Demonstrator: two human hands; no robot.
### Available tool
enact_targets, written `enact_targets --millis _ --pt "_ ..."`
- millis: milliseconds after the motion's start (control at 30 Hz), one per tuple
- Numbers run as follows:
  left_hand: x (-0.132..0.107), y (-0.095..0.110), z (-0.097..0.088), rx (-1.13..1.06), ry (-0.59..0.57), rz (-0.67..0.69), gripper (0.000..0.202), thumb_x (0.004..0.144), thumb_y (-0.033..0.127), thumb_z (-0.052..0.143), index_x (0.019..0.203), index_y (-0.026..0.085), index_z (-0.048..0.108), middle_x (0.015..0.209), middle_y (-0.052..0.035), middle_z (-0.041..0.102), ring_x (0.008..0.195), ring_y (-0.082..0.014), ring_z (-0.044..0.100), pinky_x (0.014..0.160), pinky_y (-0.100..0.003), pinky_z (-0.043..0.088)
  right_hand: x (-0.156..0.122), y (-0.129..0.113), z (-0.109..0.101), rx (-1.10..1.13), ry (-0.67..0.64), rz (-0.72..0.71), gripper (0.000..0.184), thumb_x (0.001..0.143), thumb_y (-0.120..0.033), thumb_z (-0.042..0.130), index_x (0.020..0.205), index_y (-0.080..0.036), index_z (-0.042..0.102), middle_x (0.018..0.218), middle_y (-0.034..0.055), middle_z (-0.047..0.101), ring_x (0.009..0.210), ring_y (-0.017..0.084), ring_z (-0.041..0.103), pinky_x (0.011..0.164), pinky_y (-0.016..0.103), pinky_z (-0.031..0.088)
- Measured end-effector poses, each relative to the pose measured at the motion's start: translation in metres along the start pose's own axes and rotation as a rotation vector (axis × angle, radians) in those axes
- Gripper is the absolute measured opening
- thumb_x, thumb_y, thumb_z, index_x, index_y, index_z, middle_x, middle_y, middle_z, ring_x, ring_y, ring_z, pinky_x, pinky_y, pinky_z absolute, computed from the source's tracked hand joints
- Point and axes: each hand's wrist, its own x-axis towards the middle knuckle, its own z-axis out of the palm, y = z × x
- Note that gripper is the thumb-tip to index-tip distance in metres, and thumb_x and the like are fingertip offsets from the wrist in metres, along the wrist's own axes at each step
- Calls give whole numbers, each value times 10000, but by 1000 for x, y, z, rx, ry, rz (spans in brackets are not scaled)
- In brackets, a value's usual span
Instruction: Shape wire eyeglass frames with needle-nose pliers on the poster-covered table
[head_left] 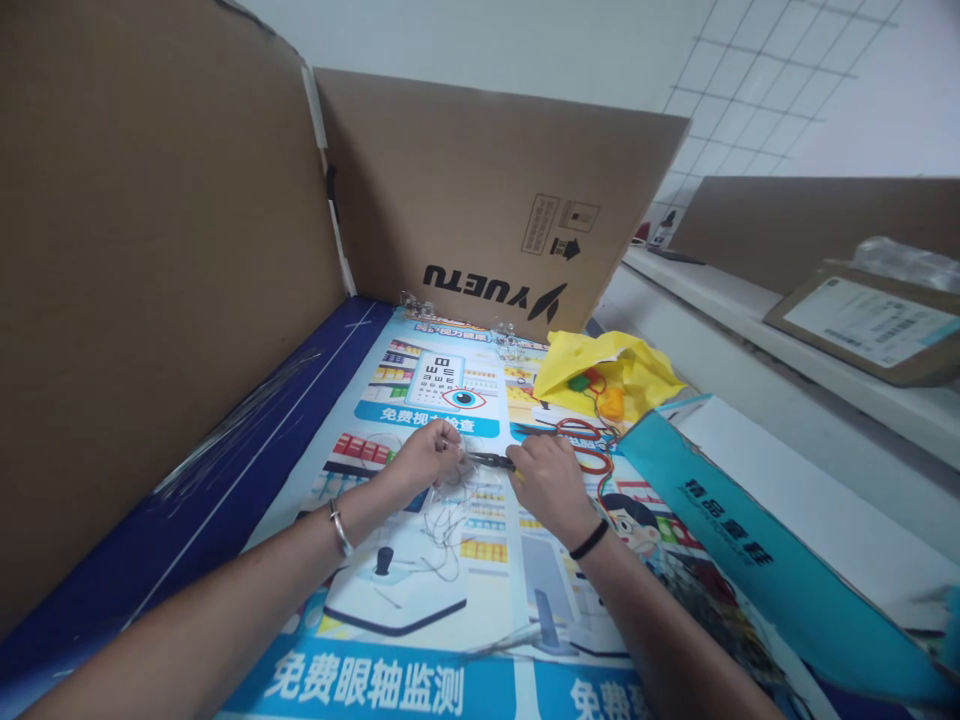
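Observation:
Over the middle of the printed sheet, my left hand [433,456] is closed in a pinch on thin silvery wire [444,535], which hangs below it in loose loops. My right hand [551,482] is wrapped round the handles of a pair of long-nose pliers [489,460]. The dark jaws point left and reach the wire beside my left fingertips; whether they grip it I cannot tell. Behind my right hand lie scissors [592,462] with red handles.
A yellow bag [562,362] with coloured thread lies beyond the scissors. A teal box [720,535] stands at the right. Straight wires [240,420] lie along the left edge, small clear pieces [508,342] at the back. Cardboard panels [450,180] wall the left and back.

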Motion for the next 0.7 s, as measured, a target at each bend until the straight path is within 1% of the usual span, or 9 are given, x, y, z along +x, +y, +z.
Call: enact_targets --millis 267,533,700 --pt "0 1 1 -1 17 -17 144 711 218 576 778 188 451 581 50 539 365 -41 363 322 -146 306 1 -1 -1 -11 36 -6 78 783 -254 572 824 -198 607 774 43 563 798 194 441 736 340 236" --pt "0 1 2 20 24 -12 150 712 227 574 768 187 441 548 65 513 336 -38 347 319 -155 302 1 -4 -5 -63 5 -35 52 783 -241 577 795 -197 601 741 43 556 753 188 428 716 338 229" --pt "1 0 2 20 51 -1 158 702 234 578 771 189 442 524 77 472 349 -46 354 325 -155 315 3 -7 -9 -87 -17 -30 78 814 -232 544 783 -194 605 724 50 556 731 186 429 698 336 219"
